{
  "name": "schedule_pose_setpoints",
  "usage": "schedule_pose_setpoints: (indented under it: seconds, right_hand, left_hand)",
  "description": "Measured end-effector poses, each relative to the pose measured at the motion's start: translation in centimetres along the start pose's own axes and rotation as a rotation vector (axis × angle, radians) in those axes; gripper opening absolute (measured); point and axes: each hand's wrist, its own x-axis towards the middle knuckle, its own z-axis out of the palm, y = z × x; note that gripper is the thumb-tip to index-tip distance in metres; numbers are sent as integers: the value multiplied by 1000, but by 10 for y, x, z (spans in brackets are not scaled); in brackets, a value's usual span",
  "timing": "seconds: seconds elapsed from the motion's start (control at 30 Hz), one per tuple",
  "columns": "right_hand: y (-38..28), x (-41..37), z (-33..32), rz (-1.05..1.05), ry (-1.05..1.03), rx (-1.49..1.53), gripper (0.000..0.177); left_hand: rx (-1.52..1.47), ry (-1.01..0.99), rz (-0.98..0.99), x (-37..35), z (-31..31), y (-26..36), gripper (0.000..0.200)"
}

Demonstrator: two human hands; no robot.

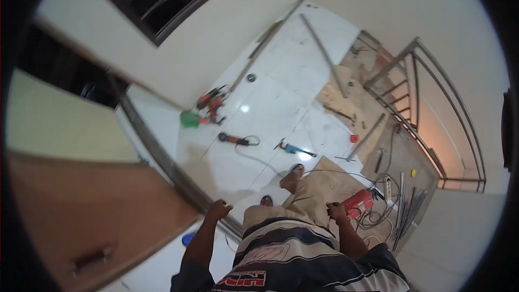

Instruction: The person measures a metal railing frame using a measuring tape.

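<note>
Brown wood on my left, that's the door (97, 211), and beside it the steel frame (157, 146) runs diagonally along the white floor (270, 103). My left hand (219, 208) is curled right at the frame's lower end; touching or gripping it, I cannot tell. Ahead on the tiles lie the drill (212, 103) and the grinder (234, 139), its cord looping toward the feet. I reckon that could snag a step. My right hand (336, 211) hangs loosely clenched by the hip, holding nothing I can see. Just right of it the red box (358, 203) sits among tangled cables (378, 216), with rods (406, 200) beyond: trip risk, I'd say.
</note>
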Motion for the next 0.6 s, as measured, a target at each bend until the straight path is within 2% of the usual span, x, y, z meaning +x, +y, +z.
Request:
schedule_pose_setpoints:
  seconds: [0.03,0.1,0.17,0.23,0.3,0.37,0.47,0.53,0.6]
  right_hand:
    - [-14,4,-5,7,41,37,46]
    - [-39,15,-17,0,-21,-24,46]
    - [-60,42,-32,7,15,20,46]
    - [-86,72,-53,-6,43,41,43]
    - [-121,95,-79,58,53,95,40]
    - [-164,122,-109,-93,70,-45,38]
    - [-233,161,-148,-138,112,-103,39]
    - [-284,191,-164,-203,181,82,39]
    - [-335,223,-174,-225,199,134,38]
  left_hand:
    - [-54,28,-21,14,1,6,61]
    - [-227,26,-131,31,-2,41,60]
    - [-368,7,-142,63,15,61,59]
    - [-544,-56,-193,72,4,116,52]
    - [-586,-71,-226,91,-5,159,51]
    - [-623,-127,-209,114,-27,206,50]
    - [-701,-121,-175,153,-60,279,46]
    - [-642,-108,-161,193,-83,320,45]
    - [-592,-109,-154,232,-105,365,44]
